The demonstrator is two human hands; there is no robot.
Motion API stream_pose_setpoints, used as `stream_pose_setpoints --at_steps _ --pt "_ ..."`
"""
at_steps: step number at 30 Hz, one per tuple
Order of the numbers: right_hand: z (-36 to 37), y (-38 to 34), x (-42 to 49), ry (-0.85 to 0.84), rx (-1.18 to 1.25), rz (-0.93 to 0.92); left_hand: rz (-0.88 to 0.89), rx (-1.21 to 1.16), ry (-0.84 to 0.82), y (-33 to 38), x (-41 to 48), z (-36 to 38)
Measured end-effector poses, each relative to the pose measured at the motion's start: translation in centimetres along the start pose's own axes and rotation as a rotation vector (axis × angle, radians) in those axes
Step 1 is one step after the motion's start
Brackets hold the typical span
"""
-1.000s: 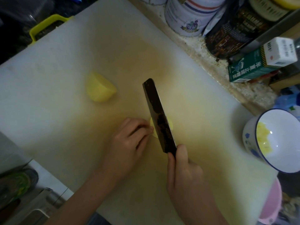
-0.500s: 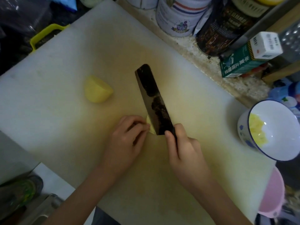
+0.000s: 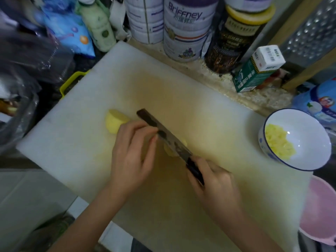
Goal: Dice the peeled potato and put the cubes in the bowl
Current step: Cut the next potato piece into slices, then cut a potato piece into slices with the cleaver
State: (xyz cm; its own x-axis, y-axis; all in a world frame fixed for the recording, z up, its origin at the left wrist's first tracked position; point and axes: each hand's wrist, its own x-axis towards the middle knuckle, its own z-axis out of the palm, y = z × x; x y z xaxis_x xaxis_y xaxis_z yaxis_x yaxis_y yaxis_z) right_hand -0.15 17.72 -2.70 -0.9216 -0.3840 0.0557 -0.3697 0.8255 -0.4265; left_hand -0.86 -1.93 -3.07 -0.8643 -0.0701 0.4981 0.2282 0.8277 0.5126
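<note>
A dark-bladed knife lies across a small pale potato piece in the middle of the white cutting board. My right hand grips the knife handle. My left hand sits just left of the blade, its loosely bent fingertips against the blade's side and not around the piece; the hand is blurred. A larger peeled potato chunk rests on the board behind my left hand. The white blue-rimmed bowl at the board's right edge holds several potato cubes.
Tins, a dark jar and a green carton line the counter behind the board. A pink basin stands at the lower right. Plastic bags crowd the left side, beside a yellow handle.
The knife has shifted and its blade lies lower over the small piece. My left hand has come off the piece and up along the blade. The camera has tilted up.
</note>
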Motion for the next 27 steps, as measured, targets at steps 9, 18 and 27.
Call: stream_pose_setpoints --at_steps 9,18,27 --pt "-2.4 2.1 -1.0 0.015 -0.112 -0.085 0.270 -0.056 -0.681 0.3 4.0 0.8" --pt "-3.4 4.1 -3.9 0.049 -0.002 0.099 0.030 0.107 -0.515 0.2 4.1 2.2" --pt "-1.5 2.1 -5.6 0.136 0.217 0.484 0.323 0.058 -1.061 -4.9 5.7 3.3"
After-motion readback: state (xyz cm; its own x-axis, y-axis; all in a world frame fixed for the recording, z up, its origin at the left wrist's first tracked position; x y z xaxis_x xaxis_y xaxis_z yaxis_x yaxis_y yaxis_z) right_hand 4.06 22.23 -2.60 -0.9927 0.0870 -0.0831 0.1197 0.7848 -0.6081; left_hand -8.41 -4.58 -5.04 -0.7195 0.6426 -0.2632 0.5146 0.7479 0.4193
